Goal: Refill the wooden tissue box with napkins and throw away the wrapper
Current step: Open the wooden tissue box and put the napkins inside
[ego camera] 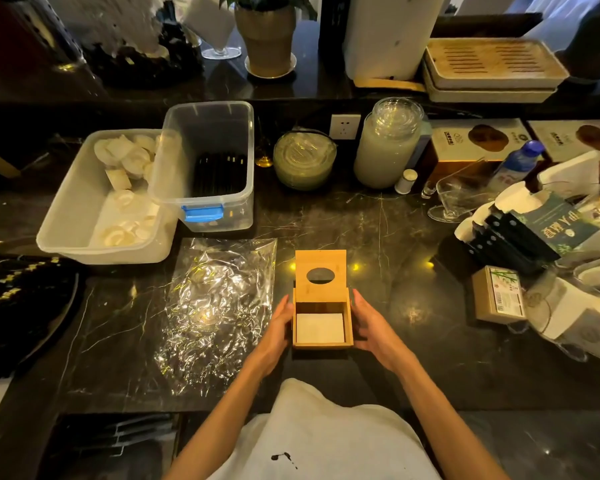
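The wooden tissue box [322, 344] sits on the dark marble counter in front of me. Its hinged lid [320, 276], with an oval hole, stands up at the far side. White napkins [319, 328] lie flat inside the box. My left hand [278, 324] rests against the box's left wall and my right hand [371, 323] against its right wall, fingers straight. The clear crumpled plastic wrapper [219, 299] lies flat on the counter just left of the box, touched by neither hand.
Two clear plastic bins [207, 168] stand at the back left, glass jars [388, 143] behind the box. Cardboard packs and cartons [497, 294] crowd the right side. A dark round tray [25, 306] lies at the far left.
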Action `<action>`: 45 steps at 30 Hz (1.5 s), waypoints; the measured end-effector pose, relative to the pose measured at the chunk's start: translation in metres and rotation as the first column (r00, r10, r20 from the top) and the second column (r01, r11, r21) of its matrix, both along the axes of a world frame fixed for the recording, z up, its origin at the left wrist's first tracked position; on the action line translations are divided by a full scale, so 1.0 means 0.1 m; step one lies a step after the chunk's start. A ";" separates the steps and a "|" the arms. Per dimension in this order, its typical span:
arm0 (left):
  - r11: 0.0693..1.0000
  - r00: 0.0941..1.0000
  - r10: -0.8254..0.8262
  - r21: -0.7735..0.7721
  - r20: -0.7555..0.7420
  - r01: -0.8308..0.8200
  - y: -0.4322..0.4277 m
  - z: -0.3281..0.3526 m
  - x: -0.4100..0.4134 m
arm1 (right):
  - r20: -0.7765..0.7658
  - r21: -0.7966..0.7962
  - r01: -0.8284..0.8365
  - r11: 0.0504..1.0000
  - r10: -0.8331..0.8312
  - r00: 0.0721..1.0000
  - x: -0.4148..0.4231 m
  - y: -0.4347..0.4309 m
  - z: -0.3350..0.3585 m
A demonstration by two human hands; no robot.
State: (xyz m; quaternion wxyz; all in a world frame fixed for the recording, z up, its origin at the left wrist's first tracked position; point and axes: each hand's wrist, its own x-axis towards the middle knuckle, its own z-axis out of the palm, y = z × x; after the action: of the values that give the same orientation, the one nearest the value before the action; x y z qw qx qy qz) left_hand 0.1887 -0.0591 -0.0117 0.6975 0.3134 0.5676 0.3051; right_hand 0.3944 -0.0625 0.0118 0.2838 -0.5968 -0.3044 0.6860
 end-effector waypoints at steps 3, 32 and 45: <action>0.999 0.999 0.032 -0.034 -0.024 -0.032 0.27 0.16 -0.05 | -0.100 -0.064 0.098 0.993 -0.104 0.990 0.19 0.24 0.01; 0.997 0.991 -0.078 0.022 -0.107 0.080 -0.03 0.00 -0.13 | 0.253 0.112 -0.019 0.994 -0.010 0.968 0.13 -0.11 -0.24; 0.929 0.919 -0.242 0.197 -0.312 0.312 1.12 0.27 0.17 | 0.403 0.290 -0.256 0.922 0.125 0.907 0.03 1.08 0.03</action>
State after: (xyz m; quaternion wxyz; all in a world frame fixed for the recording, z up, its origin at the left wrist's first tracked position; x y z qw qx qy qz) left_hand 0.2053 0.0527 0.0149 0.6020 0.5143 0.5692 0.2217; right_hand 0.3972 0.0460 0.0146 0.2482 -0.6267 -0.5234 0.5212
